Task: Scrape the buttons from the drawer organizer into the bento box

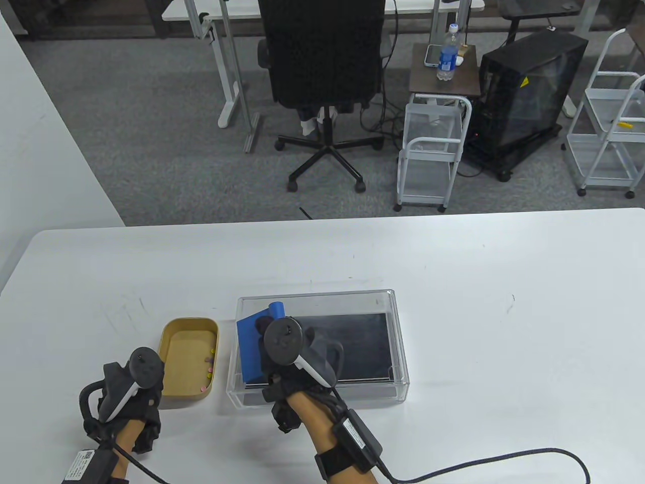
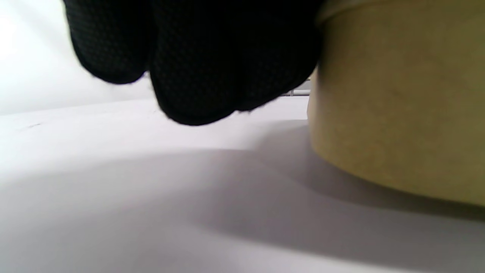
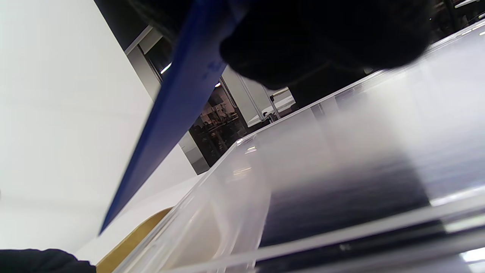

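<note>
Here the right hand holds a blue scraper at the left end of the clear organizer, blade over the wall facing the tan box. That box sits just left of the organizer with a few buttons along its right side. The left hand rests by the box's near left corner, fingers curled; whether it grips anything cannot be told.

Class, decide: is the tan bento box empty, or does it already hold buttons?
Not empty. The bento box holds a few small buttons along its right inner wall; the rest of its floor is bare.
</note>
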Action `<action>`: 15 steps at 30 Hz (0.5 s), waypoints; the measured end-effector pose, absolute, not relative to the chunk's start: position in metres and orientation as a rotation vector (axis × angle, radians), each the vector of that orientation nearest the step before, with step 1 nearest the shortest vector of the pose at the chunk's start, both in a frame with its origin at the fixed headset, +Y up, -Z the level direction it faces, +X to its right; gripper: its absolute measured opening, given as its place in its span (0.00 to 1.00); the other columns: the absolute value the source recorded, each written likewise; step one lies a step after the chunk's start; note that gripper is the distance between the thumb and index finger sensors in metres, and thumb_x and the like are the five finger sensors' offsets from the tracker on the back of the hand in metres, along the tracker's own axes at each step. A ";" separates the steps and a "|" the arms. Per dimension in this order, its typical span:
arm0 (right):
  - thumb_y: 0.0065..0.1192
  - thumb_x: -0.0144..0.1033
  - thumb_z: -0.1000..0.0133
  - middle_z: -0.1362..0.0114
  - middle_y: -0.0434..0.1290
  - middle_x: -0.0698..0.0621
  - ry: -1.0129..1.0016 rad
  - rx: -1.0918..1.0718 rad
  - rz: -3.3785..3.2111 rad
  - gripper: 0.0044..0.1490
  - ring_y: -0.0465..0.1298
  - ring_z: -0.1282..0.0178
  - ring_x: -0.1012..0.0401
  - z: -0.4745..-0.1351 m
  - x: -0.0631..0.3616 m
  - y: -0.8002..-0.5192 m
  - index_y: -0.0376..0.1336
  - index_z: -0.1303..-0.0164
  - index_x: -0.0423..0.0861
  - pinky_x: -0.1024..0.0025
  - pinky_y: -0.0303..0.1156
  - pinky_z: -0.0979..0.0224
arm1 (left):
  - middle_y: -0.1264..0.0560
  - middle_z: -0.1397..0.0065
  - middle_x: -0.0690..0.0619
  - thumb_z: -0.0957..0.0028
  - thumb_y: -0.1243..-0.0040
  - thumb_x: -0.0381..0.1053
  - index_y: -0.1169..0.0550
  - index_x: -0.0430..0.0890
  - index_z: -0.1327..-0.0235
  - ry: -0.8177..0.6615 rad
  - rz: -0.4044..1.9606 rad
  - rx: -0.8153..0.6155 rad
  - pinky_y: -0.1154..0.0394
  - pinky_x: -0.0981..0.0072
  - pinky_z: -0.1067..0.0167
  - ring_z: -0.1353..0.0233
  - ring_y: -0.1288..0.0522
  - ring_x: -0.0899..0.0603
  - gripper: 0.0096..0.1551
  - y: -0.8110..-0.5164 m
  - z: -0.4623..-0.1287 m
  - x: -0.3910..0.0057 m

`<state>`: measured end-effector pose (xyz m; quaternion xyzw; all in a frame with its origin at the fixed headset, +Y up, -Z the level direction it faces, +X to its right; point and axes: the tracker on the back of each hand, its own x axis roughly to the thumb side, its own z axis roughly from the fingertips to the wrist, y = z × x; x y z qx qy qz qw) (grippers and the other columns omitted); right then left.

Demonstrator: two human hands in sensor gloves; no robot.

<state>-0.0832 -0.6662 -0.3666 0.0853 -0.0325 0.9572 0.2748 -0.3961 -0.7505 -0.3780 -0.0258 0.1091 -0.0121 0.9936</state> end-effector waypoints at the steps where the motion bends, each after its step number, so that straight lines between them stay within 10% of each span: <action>1: 0.60 0.36 0.39 0.28 0.65 0.30 -0.090 0.226 2.571 0.25 0.81 0.61 0.62 -0.366 -0.082 -0.666 0.62 0.31 0.54 0.74 0.83 0.67 | 0.14 0.52 0.51 0.37 0.50 0.58 0.16 0.47 0.50 0.224 -0.031 -0.060 0.21 0.45 0.43 0.52 0.13 0.45 0.21 -0.752 -0.379 -0.397; 15: 0.58 0.34 0.39 0.27 0.63 0.29 -0.144 0.263 2.588 0.25 0.80 0.59 0.60 -0.357 -0.085 -0.653 0.61 0.30 0.53 0.71 0.83 0.65 | 0.17 0.39 0.48 0.36 0.54 0.60 0.21 0.47 0.38 0.168 -0.028 0.074 0.24 0.39 0.38 0.42 0.15 0.40 0.26 -0.723 -0.367 -0.388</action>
